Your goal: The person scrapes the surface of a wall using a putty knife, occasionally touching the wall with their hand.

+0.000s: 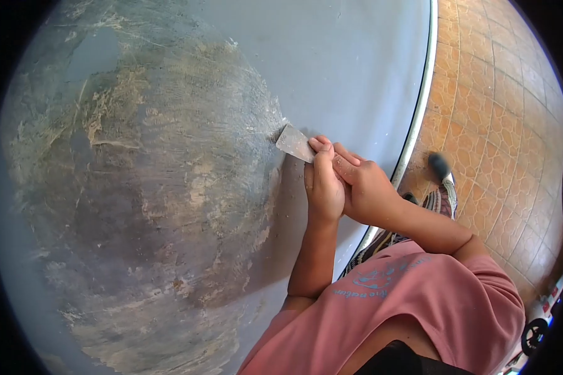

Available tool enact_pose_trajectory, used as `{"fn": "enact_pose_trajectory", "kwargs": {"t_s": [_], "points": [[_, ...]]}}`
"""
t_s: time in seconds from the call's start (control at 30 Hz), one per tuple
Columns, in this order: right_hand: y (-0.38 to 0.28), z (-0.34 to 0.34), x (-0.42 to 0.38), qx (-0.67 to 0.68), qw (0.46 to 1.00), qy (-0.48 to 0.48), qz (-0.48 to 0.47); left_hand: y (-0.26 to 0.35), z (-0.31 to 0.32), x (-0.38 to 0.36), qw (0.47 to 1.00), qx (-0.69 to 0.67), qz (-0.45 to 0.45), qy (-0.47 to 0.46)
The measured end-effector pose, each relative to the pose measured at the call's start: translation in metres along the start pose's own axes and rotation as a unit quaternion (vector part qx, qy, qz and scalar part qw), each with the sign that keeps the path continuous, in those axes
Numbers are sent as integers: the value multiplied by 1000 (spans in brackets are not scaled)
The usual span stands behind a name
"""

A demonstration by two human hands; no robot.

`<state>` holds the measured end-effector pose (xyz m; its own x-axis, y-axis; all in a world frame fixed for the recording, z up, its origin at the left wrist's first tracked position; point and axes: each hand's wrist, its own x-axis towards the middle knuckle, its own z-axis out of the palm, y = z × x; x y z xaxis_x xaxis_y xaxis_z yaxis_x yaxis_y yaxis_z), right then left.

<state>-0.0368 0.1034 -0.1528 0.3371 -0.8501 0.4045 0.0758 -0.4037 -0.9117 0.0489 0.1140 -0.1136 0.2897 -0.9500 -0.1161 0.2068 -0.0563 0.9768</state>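
Note:
Both hands are closed together round the handle of a metal scraper (296, 144). My left hand (326, 187) is on the nearer-left side, its thumb along the tool, and my right hand (364, 187) wraps the handle from the right. Most of the handle is hidden by the fingers. The flat blade points up and left, its edge touching the border of a rough, scraped patch (187, 144) on a blue-grey surface (344, 56). Whitish flakes lie by the blade's corner.
A pale rim (426, 81) bounds the surface on the right. Beyond it is an orange tiled floor (500, 125), with a dark-shod foot (440, 165) and patterned trousers. A small wheeled object (534, 335) stands at the lower right.

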Motion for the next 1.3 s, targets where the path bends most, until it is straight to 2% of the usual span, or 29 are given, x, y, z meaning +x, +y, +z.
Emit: {"fn": "enact_pose_trajectory", "kwargs": {"t_s": [0.13, 0.17, 0.23, 0.33, 0.37, 0.43, 0.47, 0.5, 0.6, 0.63, 0.67, 0.73, 0.77, 0.87, 0.9, 0.93, 1.0, 1.03, 1.17, 1.27, 1.3], "points": [[6, 4, 0, 46, 999, -9, 13, 0, -4, 3, 998, 58, -22, -3], [7, 1, -1, 46, 998, -35, 23, 1, -2, 1, 998, 58, -25, 4], [9, 8, -7, 36, 999, -3, -6, 2, -2, -9, 995, 88, -22, 30], [0, 18, -5, 12, 996, 76, -55, 4, -7, -6, 997, 70, 12, -4], [7, 18, 1, 23, 996, 72, -44, 8, -8, 1, 991, 135, -6, 13], [17, 13, 17, 56, 997, 54, -7, 17, 0, 24, 986, 165, -17, -13], [15, 9, 18, 56, 997, 55, -15, 22, 5, 32, 983, 181, -16, -33], [12, 5, 20, 56, 997, 56, -24, 24, 15, 27, 983, 182, -12, -11], [5, 3, 11, 34, 997, 51, -48, 7, 6, 1, 995, 88, 41, 8], [4, 6, 10, 23, 997, 57, -52, 4, 3, -1, 1000, 25, 13, 7], [3, 9, 10, 11, 996, 64, -56, 4, 0, 5, 998, 57, 12, 5], [10, 3, 20, -36, 999, 5, -23, 21, 8, 16, 994, 112, 1, 19], [9, 2, 32, 11, 999, 31, -30, 28, 10, 27, 995, 101, 17, -18], [-3, -9, 31, 67, 997, 38, -23, 24, 17, 25, 993, 107, 37, -4], [1, -7, 22, 28, 999, 24, -40, 22, 20, 9, 994, 106, 21, 36], [5, -4, 14, -12, 998, 12, -57, 15, 15, 5, 997, 70, 26, 25], [1, 1, 16, -9, 998, 33, -61, -1, -4, 6, 999, -3, 33, 4], [1, 1, 22, -9, 998, 33, -55, 17, 7, 9, 995, 76, 71, 2], [5, -6, 52, 14, 998, 17, -56, 52, 25, 37, 991, 128, 36, -23], [-10, -19, 34, -17, 996, 29, -84, 26, 21, 19, 998, 18, 52, -17], [-14, -19, 25, -48, 997, 12, -58, 19, 18, 19, 996, -58, 48, -49]]}}
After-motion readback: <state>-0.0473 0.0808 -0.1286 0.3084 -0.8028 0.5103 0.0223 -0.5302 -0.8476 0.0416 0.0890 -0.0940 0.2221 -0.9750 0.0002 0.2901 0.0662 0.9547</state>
